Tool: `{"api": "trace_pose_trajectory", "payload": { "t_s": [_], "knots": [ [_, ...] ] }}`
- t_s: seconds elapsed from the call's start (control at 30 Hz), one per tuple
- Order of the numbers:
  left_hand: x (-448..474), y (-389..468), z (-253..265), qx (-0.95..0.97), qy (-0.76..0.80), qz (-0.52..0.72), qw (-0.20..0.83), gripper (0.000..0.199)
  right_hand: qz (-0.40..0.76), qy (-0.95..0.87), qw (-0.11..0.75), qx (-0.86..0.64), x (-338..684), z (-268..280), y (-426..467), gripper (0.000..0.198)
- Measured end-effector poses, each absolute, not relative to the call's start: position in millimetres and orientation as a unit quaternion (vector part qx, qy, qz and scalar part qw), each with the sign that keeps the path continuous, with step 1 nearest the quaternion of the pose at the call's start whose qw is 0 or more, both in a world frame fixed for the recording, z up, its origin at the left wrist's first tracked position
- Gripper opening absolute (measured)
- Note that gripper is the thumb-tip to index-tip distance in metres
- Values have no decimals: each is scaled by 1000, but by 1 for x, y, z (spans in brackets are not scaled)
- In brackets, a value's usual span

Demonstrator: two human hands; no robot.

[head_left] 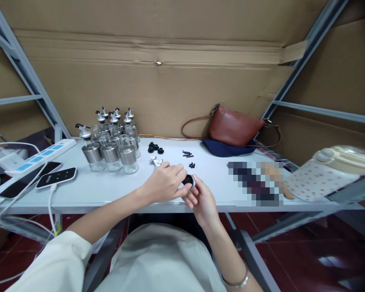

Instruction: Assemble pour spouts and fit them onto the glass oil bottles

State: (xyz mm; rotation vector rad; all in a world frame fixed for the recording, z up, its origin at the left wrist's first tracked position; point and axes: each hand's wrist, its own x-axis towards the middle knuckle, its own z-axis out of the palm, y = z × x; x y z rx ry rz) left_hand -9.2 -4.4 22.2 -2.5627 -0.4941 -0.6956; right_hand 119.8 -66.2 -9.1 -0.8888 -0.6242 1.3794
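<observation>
At the table's front edge, my two hands meet around a small round cap, black inside with a silver rim. My right hand grips its rim between thumb and fingers. From the other side, my left hand is closed with its thumb and fingertips against the cap's black part. Just beyond my left hand lie silver pourer tops, partly hidden by it. Several black ring-shaped stoppers sit farther back. Small black strips and tiny black pieces lie beyond the cap.
Several glass bottles with steel bands stand at left, some topped with pourers. Beside them are a power strip, a phone and a cabled device. A brown handbag rests on dark blue cloth; a dotted flask lies right.
</observation>
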Motion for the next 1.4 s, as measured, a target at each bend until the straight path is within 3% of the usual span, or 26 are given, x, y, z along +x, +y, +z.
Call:
{"api": "trace_pose_trajectory", "payload": {
  "t_s": [0.13, 0.27, 0.4, 0.53, 0.63, 0.77, 0.9, 1.07, 1.23, 1.4],
  "knots": [
    [-11, 15, 14, -941, -131, -275, 145, 35, 637, -292, 614, -363, 118, -8, -68, 49],
    [-19, 19, 12, -948, -150, -278, -37, 26, 515, -397, 660, -376, 108, -16, -76, 48],
    [-19, 13, 10, -910, -197, -290, -223, 32, 255, -571, 653, -428, 110, -25, -76, 41],
    [-23, 16, 10, -860, -210, -288, -364, 43, -67, -727, 564, -385, 128, -26, -59, 24],
    [-29, 24, 15, -845, -221, -238, -425, 48, -182, -778, 495, -341, 138, -27, -43, 16],
    [-34, 29, 33, -894, -263, -193, -307, 42, -157, -765, 502, -373, 138, -33, -30, 19],
    [-41, 32, 62, -925, -331, -172, -76, 27, -3, -703, 559, -439, 140, -39, -24, 22],
    [-59, 44, 94, -874, -449, -168, 83, 26, 160, -584, 631, -485, 147, -40, -19, 25],
    [-49, 66, 97, -857, -493, 27, 148, 20, 167, -579, 626, -495, 143, -39, -19, 16],
    [-18, 91, 83, -827, -540, 73, 140, 26, 128, -571, 637, -502, 144, -38, -20, 16]
  ]
}}
